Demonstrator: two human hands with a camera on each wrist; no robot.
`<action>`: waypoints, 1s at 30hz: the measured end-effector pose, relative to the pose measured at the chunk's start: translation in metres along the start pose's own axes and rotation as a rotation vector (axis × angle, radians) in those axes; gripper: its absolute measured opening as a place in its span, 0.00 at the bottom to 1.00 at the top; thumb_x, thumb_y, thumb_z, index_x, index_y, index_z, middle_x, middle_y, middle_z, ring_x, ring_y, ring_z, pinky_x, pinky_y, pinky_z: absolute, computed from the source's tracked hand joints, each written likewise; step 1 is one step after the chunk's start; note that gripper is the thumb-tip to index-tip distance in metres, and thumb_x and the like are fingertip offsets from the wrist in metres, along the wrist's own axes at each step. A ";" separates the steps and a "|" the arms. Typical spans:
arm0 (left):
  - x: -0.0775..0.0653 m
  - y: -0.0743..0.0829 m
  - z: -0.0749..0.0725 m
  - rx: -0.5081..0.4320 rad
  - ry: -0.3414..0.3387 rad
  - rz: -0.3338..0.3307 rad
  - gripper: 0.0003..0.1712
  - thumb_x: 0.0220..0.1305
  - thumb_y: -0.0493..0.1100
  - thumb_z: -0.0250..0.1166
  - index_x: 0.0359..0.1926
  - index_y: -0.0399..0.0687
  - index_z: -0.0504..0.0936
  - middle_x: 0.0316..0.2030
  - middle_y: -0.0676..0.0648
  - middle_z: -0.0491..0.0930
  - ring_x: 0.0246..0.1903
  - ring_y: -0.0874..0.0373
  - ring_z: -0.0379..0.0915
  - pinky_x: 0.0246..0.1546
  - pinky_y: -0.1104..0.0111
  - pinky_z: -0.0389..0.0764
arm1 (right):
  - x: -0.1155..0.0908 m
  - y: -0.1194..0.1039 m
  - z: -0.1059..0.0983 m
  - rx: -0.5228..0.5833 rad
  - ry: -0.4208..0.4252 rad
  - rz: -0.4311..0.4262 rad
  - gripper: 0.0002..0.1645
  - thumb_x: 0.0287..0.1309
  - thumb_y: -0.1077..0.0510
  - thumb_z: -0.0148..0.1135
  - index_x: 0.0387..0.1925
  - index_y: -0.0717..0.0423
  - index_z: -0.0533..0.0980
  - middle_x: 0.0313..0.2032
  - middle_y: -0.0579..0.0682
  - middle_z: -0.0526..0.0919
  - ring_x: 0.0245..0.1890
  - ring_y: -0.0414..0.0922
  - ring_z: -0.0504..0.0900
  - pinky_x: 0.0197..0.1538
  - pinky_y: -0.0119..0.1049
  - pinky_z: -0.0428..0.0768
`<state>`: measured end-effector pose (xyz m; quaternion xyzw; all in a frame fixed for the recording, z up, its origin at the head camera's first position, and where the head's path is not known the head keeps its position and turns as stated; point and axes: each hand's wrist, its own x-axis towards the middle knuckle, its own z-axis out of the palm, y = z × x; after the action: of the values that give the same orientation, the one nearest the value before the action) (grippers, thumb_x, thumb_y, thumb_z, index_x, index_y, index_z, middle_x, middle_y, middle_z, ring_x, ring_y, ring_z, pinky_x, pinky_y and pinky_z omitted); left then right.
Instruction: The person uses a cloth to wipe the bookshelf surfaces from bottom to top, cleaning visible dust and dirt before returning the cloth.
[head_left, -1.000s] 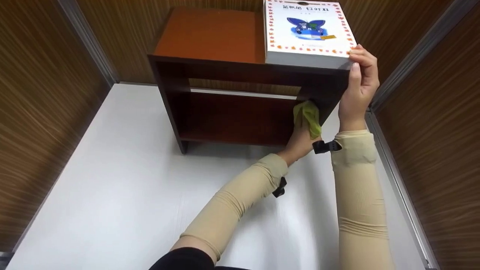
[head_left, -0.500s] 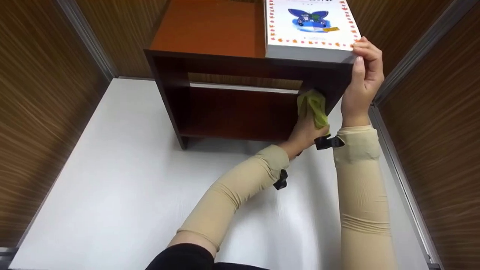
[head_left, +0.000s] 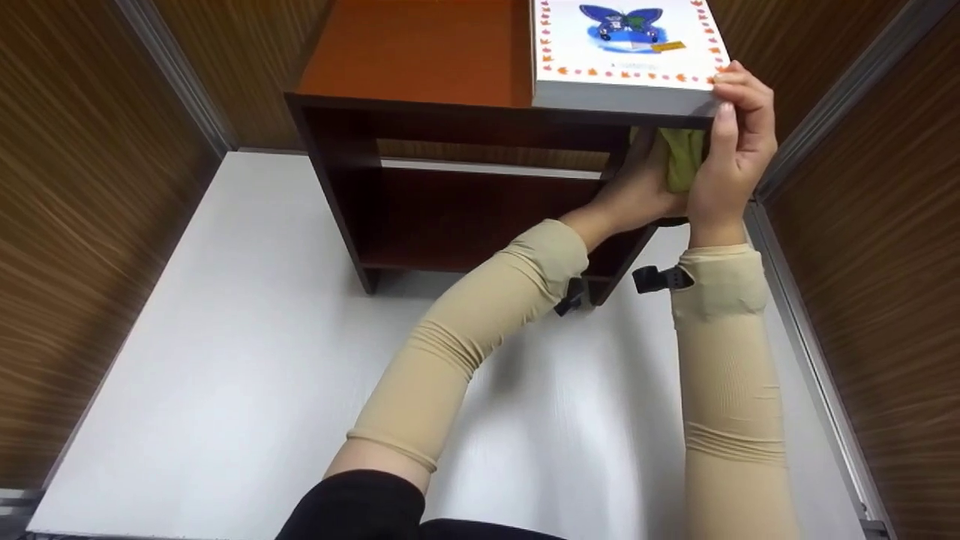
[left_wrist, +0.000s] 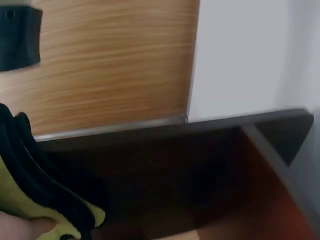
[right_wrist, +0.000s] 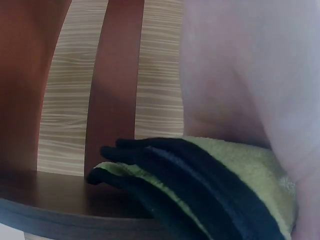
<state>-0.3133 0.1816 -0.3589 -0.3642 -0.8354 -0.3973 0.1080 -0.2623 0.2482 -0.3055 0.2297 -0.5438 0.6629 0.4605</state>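
Observation:
A dark reddish-brown wooden shelf (head_left: 420,52) stands at the back, with a thick white butterfly-cover book (head_left: 626,64) lying on its top at the right. My left hand (head_left: 637,191) reaches inside, just below the top board, and grips a folded yellow-green cloth (head_left: 682,161) by the right side panel. Its fingertips are hidden. The cloth's dark edges (right_wrist: 200,185) show in the right wrist view. At the front right corner of the shelf my right hand (head_left: 735,150) holds on, thumb at the front edge and fingers at the book's corner.
Wood-grain walls (head_left: 90,262) rise on the left, back and right. Metal strips (head_left: 176,79) run along the wall corners. The shelf's lower board (head_left: 450,221) lies below my left hand, over a white surface (head_left: 247,360).
My left hand has moved up with the cloth, from the middle of the right side panel to just beneath the top board. The right hand keeps its place at the corner.

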 end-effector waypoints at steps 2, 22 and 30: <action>0.002 -0.002 -0.004 0.031 -0.040 -0.030 0.61 0.49 0.57 0.68 0.69 0.33 0.40 0.69 0.39 0.42 0.67 0.60 0.34 0.60 0.84 0.32 | -0.001 0.001 0.002 0.005 -0.001 0.001 0.14 0.53 0.75 0.41 0.32 0.72 0.75 0.38 0.59 0.76 0.55 0.55 0.70 0.65 0.41 0.58; -0.022 -0.006 0.040 -0.038 0.024 -0.177 0.62 0.45 0.45 0.67 0.68 0.29 0.32 0.69 0.35 0.33 0.68 0.58 0.27 0.60 0.82 0.31 | -0.005 -0.008 0.000 0.032 0.042 0.020 0.15 0.53 0.76 0.39 0.31 0.71 0.74 0.38 0.59 0.76 0.55 0.55 0.69 0.65 0.39 0.58; -0.054 -0.027 0.076 -0.136 0.028 -0.238 0.58 0.44 0.41 0.66 0.69 0.31 0.40 0.69 0.33 0.36 0.68 0.53 0.35 0.61 0.81 0.38 | -0.003 -0.014 0.000 0.053 0.061 0.017 0.15 0.53 0.77 0.38 0.31 0.71 0.74 0.37 0.60 0.75 0.55 0.55 0.68 0.65 0.39 0.58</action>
<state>-0.2856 0.1988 -0.4505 -0.2633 -0.8422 -0.4682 0.0467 -0.2492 0.2467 -0.3004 0.2171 -0.5137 0.6876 0.4649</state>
